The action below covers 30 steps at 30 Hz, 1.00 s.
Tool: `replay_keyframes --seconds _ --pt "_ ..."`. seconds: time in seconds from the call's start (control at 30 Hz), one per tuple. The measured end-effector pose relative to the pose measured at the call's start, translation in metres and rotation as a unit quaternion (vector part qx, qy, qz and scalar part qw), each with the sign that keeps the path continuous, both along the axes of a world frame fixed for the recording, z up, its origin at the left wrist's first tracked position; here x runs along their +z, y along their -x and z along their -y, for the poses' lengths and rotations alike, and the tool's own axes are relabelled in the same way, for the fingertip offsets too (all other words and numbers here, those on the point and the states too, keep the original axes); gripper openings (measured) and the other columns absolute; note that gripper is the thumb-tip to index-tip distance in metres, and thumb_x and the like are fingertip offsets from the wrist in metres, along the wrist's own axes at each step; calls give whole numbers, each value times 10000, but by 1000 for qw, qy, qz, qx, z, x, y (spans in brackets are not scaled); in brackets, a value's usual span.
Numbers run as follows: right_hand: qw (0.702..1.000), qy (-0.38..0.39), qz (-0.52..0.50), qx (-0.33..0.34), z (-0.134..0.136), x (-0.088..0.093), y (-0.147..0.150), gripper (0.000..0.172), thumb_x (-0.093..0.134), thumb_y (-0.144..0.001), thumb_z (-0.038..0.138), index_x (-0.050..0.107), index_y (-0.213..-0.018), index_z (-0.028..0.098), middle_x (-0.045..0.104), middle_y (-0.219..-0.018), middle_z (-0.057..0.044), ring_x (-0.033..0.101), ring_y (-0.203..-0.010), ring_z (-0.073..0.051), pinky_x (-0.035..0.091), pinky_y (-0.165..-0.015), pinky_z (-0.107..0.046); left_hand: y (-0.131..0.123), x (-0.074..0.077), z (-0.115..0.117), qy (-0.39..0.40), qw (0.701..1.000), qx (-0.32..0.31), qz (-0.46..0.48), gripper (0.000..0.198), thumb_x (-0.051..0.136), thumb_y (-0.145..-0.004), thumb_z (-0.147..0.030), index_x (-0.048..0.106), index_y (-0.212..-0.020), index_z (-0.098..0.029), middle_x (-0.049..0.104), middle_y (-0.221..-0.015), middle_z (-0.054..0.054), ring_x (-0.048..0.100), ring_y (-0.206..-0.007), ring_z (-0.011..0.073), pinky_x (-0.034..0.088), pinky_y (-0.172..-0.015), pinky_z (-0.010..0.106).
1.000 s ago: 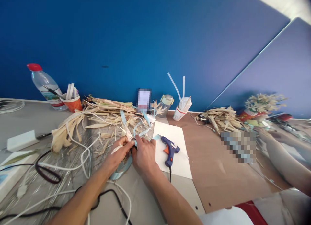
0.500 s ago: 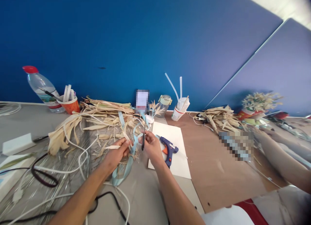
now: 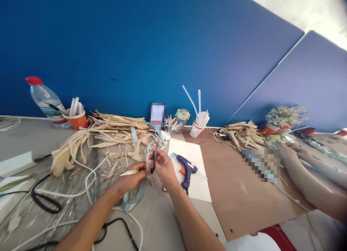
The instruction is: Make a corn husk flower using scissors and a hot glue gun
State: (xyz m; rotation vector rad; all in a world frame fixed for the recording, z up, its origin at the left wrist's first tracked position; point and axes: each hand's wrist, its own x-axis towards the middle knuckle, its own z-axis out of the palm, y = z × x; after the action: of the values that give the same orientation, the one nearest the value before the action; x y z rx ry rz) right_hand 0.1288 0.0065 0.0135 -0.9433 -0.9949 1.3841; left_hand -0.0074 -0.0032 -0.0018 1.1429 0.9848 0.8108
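My left hand [image 3: 135, 178] is closed, its fingertips pinching a pale strip of dried corn husk [image 3: 129, 172]. Close beside it, my right hand [image 3: 164, 168] grips dark-handled scissors [image 3: 153, 165], their thin blades pointing up and away from me. The fingers hide part of the handles, and the blades meet the husk area too closely to tell whether they touch it. A light blue ribbon [image 3: 135, 202] loops on the table below the hands. To the right, a blue glue gun [image 3: 187, 169] with an orange trigger lies on a white sheet [image 3: 202, 187].
Dried husks [image 3: 119, 122] lie along the blue partition. A red-capped bottle [image 3: 46, 99], an orange paper cup [image 3: 77, 120], a phone [image 3: 157, 113] and a white cup [image 3: 196, 130] stand at the back. White cables [image 3: 90, 178] cross the left. Another person's hands [image 3: 288, 153] are far right.
My two hands have come closer together; the right hand with the scissors has moved left and slightly down to the left fingertips. The whole view has shifted a little.
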Motion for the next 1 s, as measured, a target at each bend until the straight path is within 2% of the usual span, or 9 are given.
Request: replay_keyframes --seconds 0.13,0.27,0.37,0.53,0.83,1.0 --pt "997 2 74 -24 1 -1 1 373 639 -620 193 587 -988 169 548 -627 49 487 -541 -102 387 -509 -215 -1 -2 1 -8 1000 -18 -24 207 588 -750 -365 559 -689 -170 497 -556 -51 280 -428 67 182 -427 221" --pt "975 -45 183 -117 1 -6 -2 368 580 -668 197 605 -1033 159 599 -728 9 522 -616 -123 422 -590 -244 -2 -4 -1 1 1000 -3 -19 260 574 -764 -424 498 -704 -182 528 -542 -47 271 -391 56 157 -408 215" --pt "963 -54 211 -155 -1 -9 -5 376 571 -687 220 608 -1056 159 604 -749 -1 534 -631 -133 439 -615 -255 -2 -5 -2 5 1000 -6 -23 282 603 -750 -444 499 -735 -182 508 -508 -59 272 -378 50 157 -402 205" --pt "965 -47 186 -179 -6 -10 -9 375 580 -691 262 592 -1048 147 582 -697 10 515 -596 -131 426 -566 -243 -1 -3 -2 9 1000 4 -14 294 611 -743 -450 511 -724 -174 483 -488 -67 258 -370 42 158 -401 200" --pt "974 -28 86 -210 -11 -10 -15 394 623 -668 294 564 -1024 134 568 -674 22 496 -573 -113 406 -545 -230 5 -3 -5 -28 996 84 -10 276 592 -764 -427 529 -667 -176 449 -514 -62 322 -430 66 187 -421 200" --pt "984 -14 92 -154 -7 -3 -13 329 621 -645 305 583 -940 162 531 -584 51 472 -517 -107 382 -507 -225 7 -4 -9 -49 984 172 14 309 611 -746 -443 505 -627 -178 430 -518 -66 320 -440 66 215 -421 189"
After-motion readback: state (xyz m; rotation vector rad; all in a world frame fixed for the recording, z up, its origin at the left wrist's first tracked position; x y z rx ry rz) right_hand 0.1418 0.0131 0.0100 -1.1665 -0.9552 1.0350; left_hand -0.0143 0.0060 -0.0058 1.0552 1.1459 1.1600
